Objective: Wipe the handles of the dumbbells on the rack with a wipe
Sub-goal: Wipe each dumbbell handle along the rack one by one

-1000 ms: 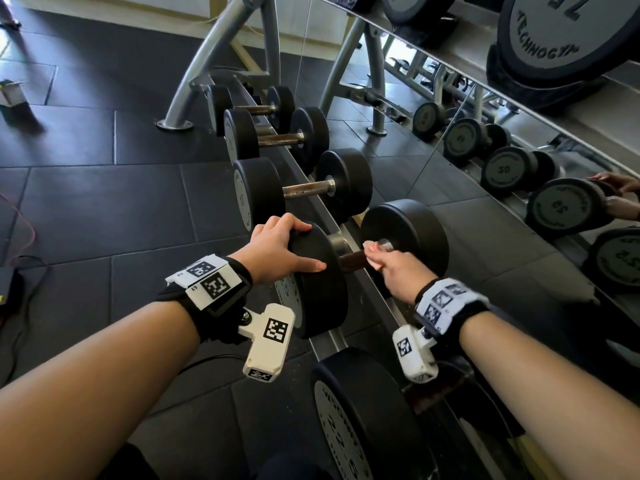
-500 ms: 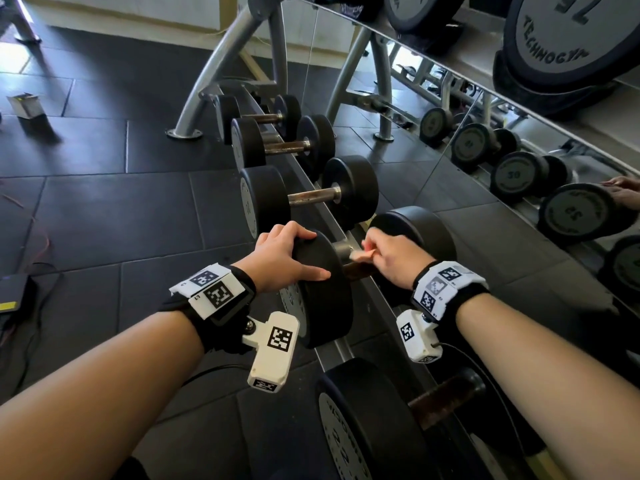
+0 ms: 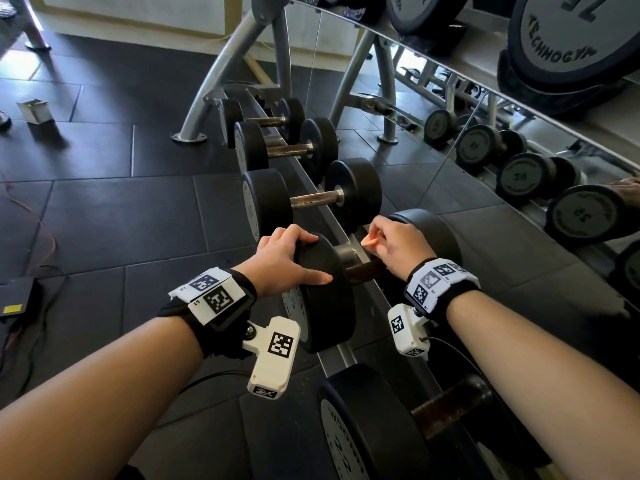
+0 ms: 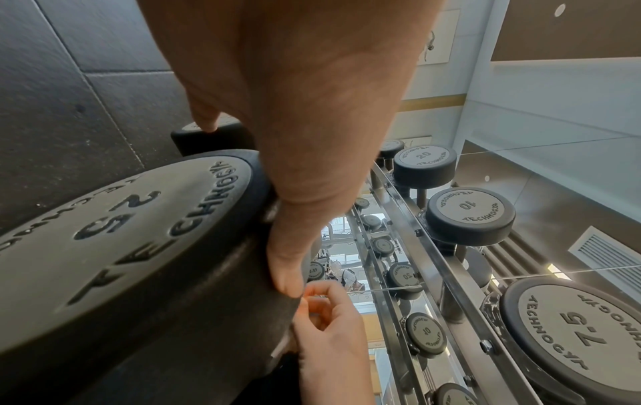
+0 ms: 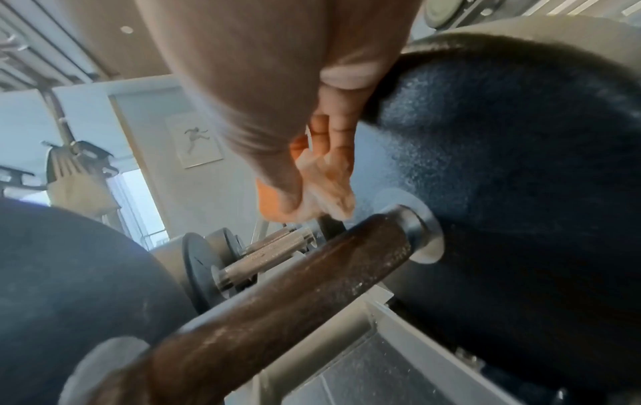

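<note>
The head view is showing five dumbbells (image 3: 313,202) lying in a row on the rack (image 3: 337,358). The left hand (image 3: 285,259) is lying spread on one black end. Only the right-wrist view is showing the right hand (image 5: 312,164) pinching a small wipe (image 5: 326,189) just above the brown handle (image 5: 277,290).

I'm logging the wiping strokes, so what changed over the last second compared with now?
The right hand, pinching the small wipe, slid along the rusty brown dumbbell handle from the far weight end toward the near one, then lifted just off it. The left hand stayed resting on top of the black round near weight, and the dumbbell did not shift on the metal rack.
</note>
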A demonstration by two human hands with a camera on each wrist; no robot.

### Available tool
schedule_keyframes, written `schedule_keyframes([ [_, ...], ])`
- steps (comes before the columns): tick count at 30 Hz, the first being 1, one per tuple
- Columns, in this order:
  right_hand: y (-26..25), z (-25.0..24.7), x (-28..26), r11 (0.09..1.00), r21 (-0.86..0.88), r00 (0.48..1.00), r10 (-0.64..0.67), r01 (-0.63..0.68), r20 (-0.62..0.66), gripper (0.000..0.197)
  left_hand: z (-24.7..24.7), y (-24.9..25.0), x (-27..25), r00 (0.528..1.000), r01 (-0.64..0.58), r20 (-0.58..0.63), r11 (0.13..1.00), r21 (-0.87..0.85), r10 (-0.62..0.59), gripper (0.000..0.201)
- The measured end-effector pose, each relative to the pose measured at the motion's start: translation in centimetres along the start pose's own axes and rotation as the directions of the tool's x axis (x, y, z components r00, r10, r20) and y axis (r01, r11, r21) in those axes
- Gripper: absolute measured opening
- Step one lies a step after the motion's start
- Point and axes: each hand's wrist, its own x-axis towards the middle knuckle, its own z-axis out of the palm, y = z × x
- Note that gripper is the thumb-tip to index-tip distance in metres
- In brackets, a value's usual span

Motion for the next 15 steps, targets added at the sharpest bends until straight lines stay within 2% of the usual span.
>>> schedule_keyframes([
  [2, -0.5, 0.2, 0.3, 0.995, -0.1, 0.999, 0.017, -0.012, 0.048, 0.022, 0.0, 0.0, 0.0, 1.0, 0.001, -0.003, 1.0, -0.004, -0.001, 0.069],
  [5, -1.0, 0.3, 0.6, 0.978, -0.191, 0.981, 0.113, -0.083, 0.157, 0.016, 0.0, -0.1, -0.1, 1.0, 0.002, 0.001, 1.0, -0.004, -0.002, 0.07],
  [9, -1.1, -0.1, 0.5, 0.979, -0.18, 0.971, 0.128, -0.092, 0.2, 0.024, 0.0, -0.1, -0.1, 1.0, 0.0, -0.002, 1.0, 0.005, 0.0, 0.072],
  [12, -1.3, -0.2, 0.5, 0.972, -0.183, 0.951, 0.191, -0.148, 0.243, 0.027, 0.0, 0.0, 0.0, 1.0, 0.0, -0.001, 1.0, 0.001, 0.0, 0.072],
  [15, -2.3, 0.5, 0.2, 0.985, -0.085, 0.95, 0.166, -0.148, 0.264, 0.022, 0.1, -0.1, -0.1, 1.0, 0.002, -0.004, 1.0, -0.003, -0.002, 0.071],
])
